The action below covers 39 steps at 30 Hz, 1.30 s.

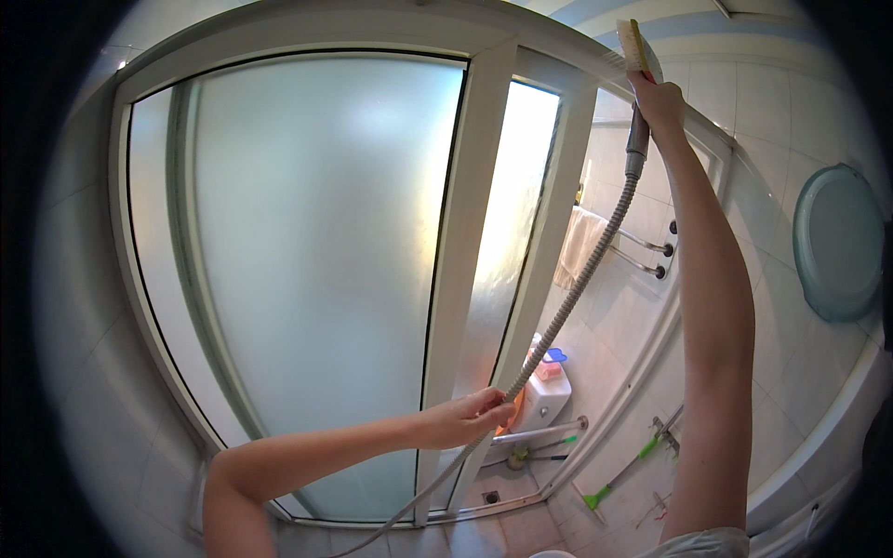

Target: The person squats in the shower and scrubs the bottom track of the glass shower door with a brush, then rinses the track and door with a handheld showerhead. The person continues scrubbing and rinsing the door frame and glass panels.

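Observation:
Raised at the upper right, my right hand grips a handheld shower head together with a scrub brush with pale bristles. Fine water streaks spray leftward near the top rail of the sliding shower door frame. From the shower handle a grey corrugated hose runs down to my left hand, whose fingers close around it at lower centre. The hose trails on toward the floor. Behind my left forearm stands the frosted glass door panel.
Through the door gap show a towel on a metal rack, a white toilet cistern with items on top, and a floor drain. At right, a teal plastic basin hangs on tiles above a green-headed squeegee.

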Tool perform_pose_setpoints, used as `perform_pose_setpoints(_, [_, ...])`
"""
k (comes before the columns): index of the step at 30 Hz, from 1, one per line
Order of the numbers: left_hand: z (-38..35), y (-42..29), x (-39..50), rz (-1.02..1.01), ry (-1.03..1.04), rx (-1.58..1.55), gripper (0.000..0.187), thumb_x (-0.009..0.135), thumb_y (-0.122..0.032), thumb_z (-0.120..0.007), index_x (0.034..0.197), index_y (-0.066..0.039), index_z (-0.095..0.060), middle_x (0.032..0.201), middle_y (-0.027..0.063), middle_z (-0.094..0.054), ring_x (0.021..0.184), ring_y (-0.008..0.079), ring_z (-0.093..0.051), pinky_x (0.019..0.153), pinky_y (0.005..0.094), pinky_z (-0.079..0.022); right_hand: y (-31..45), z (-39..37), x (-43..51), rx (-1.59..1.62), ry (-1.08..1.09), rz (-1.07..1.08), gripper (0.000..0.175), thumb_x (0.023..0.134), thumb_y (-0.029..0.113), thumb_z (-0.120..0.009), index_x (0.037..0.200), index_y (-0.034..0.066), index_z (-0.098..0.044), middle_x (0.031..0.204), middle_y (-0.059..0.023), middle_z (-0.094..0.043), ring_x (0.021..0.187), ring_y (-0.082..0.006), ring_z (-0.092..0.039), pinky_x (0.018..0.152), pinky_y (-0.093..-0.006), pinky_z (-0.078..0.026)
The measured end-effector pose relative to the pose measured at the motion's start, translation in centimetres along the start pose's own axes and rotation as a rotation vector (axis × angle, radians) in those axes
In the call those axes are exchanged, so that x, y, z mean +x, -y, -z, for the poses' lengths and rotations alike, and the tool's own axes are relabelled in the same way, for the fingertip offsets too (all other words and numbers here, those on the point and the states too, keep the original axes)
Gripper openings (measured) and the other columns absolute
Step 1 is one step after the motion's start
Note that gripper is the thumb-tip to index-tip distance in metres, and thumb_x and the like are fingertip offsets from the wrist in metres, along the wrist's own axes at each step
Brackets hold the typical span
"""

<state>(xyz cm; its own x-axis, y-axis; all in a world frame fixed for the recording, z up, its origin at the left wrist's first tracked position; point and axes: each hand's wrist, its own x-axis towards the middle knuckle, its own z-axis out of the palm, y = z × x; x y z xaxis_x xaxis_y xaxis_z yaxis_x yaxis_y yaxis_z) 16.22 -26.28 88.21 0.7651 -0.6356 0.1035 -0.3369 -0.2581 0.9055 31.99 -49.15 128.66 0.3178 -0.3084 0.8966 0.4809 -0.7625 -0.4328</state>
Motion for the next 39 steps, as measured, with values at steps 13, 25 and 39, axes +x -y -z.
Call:
perform_pose_setpoints(13, [1.1,-0.3,-0.4,-0.079,-0.012,0.029,0.023,0.099,-0.018,-0.044,0.115,-0.002,-0.049,0.091,0.0054,-0.059,0.086,0.0129,-0.057,0.081,0.0291,-0.048,-3.8,-2.2,0.1,0.145,0.143,0.047,0.049,0.074,0.048,-0.069,0.068,0.0,-0.063,0.06,-0.0084,-0.059,0.051,-0.0154,-0.056,0.047,-0.0314,-0.043])
perform_pose_setpoints(25, [0.2,5.0,2.7,0.079,0.19,-0.002,0.019,0.097,-0.015,-0.047,0.109,-0.001,-0.051,0.098,0.0082,-0.063,0.093,0.0157,-0.059,0.085,0.0305,-0.047,-7.7,-8.0,-7.5,-0.184,0.459,0.073,0.051,0.078,0.048,-0.061,0.073,-0.0024,-0.063,0.062,-0.0139,-0.062,0.057,-0.0233,-0.063,0.053,-0.0344,-0.05])
perform_pose_setpoints(39, [-4.8,17.9,0.8,0.221,0.144,-0.147,0.02,0.09,-0.016,-0.057,0.103,-0.001,-0.054,0.094,0.0146,-0.064,0.088,0.0245,-0.062,0.079,0.0354,-0.048,-12.4,-10.0,-21.9,-0.234,0.608,0.041,0.058,0.081,0.052,-0.06,0.074,-0.0063,-0.063,0.057,-0.0137,-0.061,0.052,-0.0235,-0.063,0.052,-0.037,-0.051])
